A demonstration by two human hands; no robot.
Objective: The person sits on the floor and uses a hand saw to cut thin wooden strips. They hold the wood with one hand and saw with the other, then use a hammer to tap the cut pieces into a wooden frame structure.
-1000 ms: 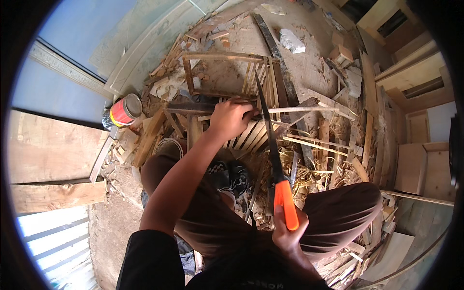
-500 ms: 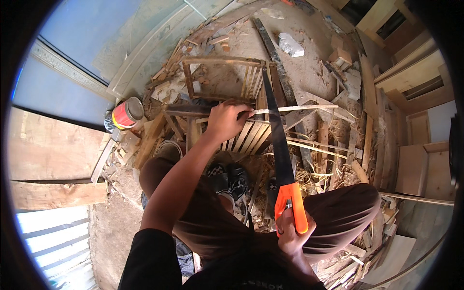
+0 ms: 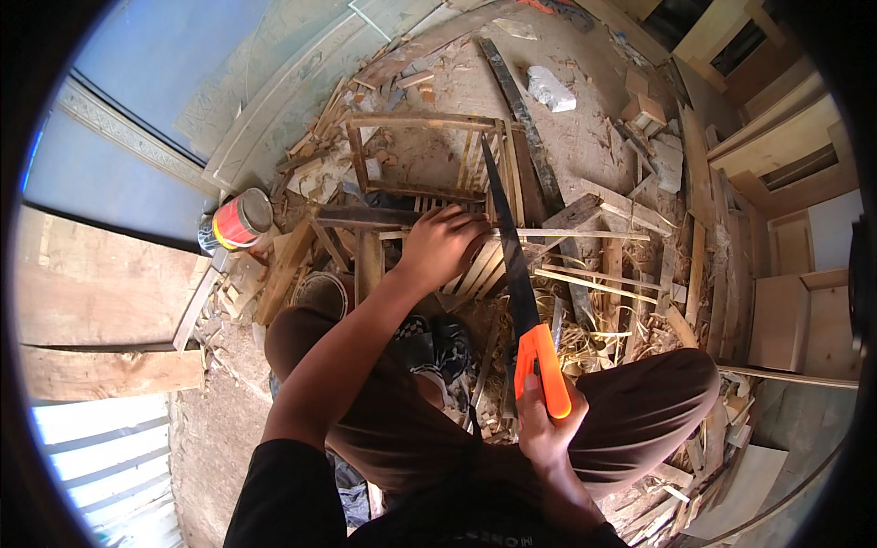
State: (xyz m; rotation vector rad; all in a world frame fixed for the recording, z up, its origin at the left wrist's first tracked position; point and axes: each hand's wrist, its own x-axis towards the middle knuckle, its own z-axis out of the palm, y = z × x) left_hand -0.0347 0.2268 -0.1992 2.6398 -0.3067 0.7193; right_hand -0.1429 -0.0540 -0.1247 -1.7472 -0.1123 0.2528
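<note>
One orange-handled handsaw [image 3: 545, 374], gripped in the right hand's [image 3: 546, 427] fingers, lies bladewise across one pale wooden strip [image 3: 585, 235], held by the left hand's [image 3: 442, 243] closed fingers, jutting beyond the slatted frame's [image 3: 517, 178] right edge, seemingly unsevered, cut depth hidden.

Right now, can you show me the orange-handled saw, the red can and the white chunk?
Orange-handled saw [image 3: 518, 277]: head view, on its dark blade.
Red can [image 3: 235, 222]: head view, on its red side.
White chunk [image 3: 551, 89]: head view, on its middle.

Saw [image 3: 519, 283] across wood strip [image 3: 585, 234] | can [image 3: 242, 219] left of wooden frame [image 3: 425, 120]
</note>
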